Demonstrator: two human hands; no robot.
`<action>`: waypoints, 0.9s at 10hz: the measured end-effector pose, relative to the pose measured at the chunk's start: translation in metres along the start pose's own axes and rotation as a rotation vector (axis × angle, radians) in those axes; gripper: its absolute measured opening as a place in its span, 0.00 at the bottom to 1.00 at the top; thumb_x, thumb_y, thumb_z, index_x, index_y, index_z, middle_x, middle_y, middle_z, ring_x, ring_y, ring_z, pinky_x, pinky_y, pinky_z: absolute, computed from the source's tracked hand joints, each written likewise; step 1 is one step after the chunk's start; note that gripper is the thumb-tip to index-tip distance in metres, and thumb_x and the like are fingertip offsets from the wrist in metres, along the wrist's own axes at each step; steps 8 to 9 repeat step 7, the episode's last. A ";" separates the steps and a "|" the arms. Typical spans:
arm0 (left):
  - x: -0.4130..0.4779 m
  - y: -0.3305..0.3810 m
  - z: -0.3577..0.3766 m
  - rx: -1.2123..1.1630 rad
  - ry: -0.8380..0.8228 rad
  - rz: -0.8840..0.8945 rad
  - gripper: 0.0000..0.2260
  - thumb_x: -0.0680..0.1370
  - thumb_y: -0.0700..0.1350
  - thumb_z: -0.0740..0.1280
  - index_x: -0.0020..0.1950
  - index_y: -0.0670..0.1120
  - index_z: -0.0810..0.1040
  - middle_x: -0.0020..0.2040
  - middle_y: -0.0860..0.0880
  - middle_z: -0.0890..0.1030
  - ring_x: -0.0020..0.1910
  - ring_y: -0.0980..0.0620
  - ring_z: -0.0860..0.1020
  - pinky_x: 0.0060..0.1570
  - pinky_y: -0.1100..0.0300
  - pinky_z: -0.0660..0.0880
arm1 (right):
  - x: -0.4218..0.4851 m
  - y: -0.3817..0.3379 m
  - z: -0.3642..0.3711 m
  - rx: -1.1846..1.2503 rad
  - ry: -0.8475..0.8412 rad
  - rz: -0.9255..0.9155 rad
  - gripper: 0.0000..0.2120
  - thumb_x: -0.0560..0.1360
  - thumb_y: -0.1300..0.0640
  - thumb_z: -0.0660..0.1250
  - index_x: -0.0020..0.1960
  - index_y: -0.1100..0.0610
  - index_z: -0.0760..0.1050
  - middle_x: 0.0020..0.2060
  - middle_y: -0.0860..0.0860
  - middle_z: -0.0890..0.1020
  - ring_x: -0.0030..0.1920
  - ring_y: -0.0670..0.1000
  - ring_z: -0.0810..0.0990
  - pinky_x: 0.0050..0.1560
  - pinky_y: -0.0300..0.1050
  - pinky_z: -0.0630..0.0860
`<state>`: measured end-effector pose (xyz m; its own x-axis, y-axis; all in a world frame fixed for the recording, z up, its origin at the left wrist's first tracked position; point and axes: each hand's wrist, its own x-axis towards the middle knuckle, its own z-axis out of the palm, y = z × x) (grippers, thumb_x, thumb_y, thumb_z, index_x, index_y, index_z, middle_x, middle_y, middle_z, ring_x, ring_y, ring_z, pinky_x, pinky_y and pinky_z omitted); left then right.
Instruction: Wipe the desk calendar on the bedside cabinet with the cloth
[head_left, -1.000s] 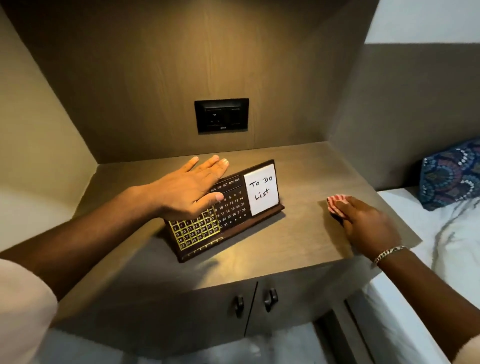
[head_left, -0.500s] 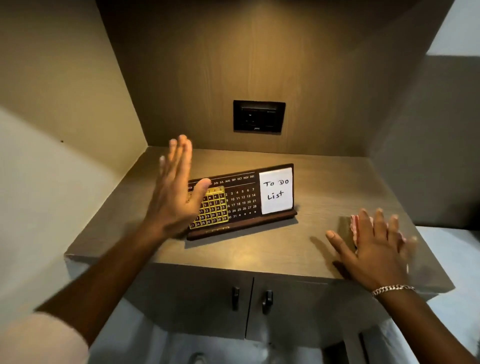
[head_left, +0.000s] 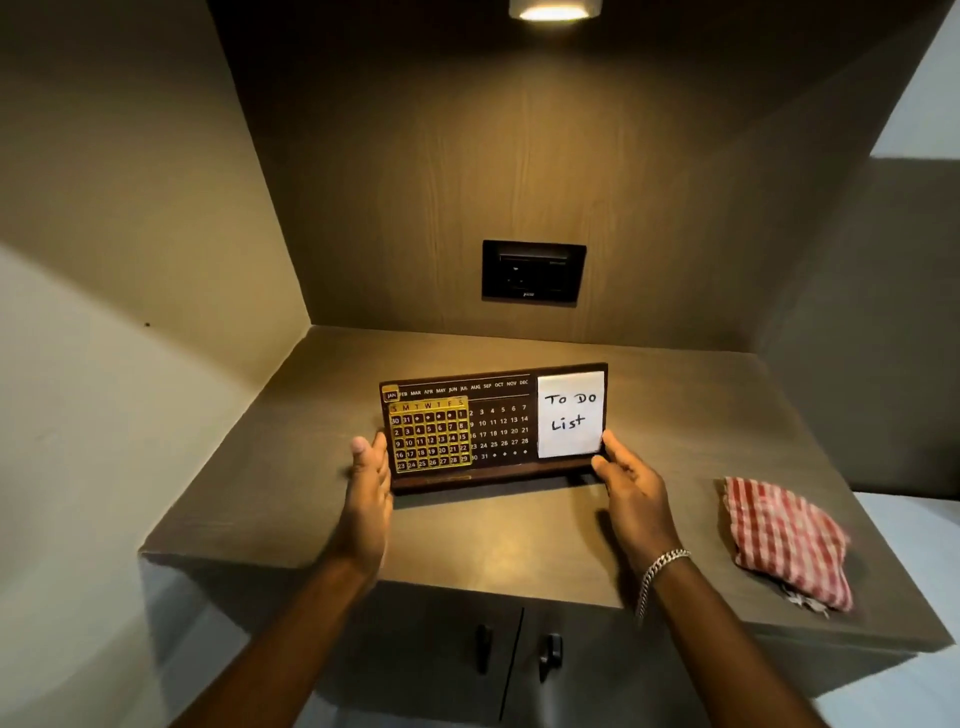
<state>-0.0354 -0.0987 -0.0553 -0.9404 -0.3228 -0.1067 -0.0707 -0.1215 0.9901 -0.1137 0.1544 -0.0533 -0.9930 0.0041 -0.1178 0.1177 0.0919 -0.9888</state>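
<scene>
Left hand (head_left: 369, 483), lifted before, now presses straight fingers on the left end of the desk calendar (head_left: 493, 426), mid bedside cabinet (head_left: 519, 540) top. Right hand (head_left: 631, 488) has let go the cloth (head_left: 784, 540), touches calendar's right end, fingers loose; cloth lies near right edge.

A black socket plate (head_left: 533, 270) is set into the far wood-grain panel (head_left: 415, 182), roughly at its middle. Straight above it, at the top edge of the view, a small lit lamp (head_left: 555, 9) casts warm light down the panel. A paler side wall (head_left: 130, 208) closes the niche on the left and carries one tiny dark speck (head_left: 147, 325), while a grey panel (head_left: 857, 312) stands on the right below a strip of white wall (head_left: 930, 93).
</scene>
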 end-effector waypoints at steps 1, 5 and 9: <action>0.038 0.010 0.000 -0.001 -0.020 -0.002 0.41 0.70 0.72 0.44 0.78 0.50 0.53 0.77 0.51 0.62 0.72 0.55 0.61 0.69 0.58 0.56 | 0.017 -0.005 0.008 -0.094 0.031 -0.011 0.22 0.78 0.61 0.59 0.71 0.51 0.65 0.56 0.45 0.75 0.49 0.38 0.75 0.40 0.33 0.76; 0.186 0.036 -0.005 0.021 -0.196 -0.057 0.33 0.77 0.67 0.44 0.76 0.50 0.59 0.77 0.48 0.62 0.73 0.52 0.63 0.71 0.54 0.53 | 0.118 -0.011 0.050 -0.192 0.228 -0.056 0.24 0.76 0.59 0.61 0.70 0.46 0.67 0.44 0.48 0.77 0.29 0.40 0.71 0.26 0.31 0.68; 0.190 0.040 -0.014 0.108 -0.124 -0.084 0.42 0.71 0.73 0.47 0.77 0.49 0.56 0.79 0.45 0.57 0.78 0.45 0.56 0.75 0.46 0.52 | 0.109 -0.018 0.052 -0.289 0.232 -0.114 0.28 0.75 0.57 0.62 0.73 0.48 0.61 0.68 0.53 0.73 0.61 0.53 0.75 0.57 0.48 0.73</action>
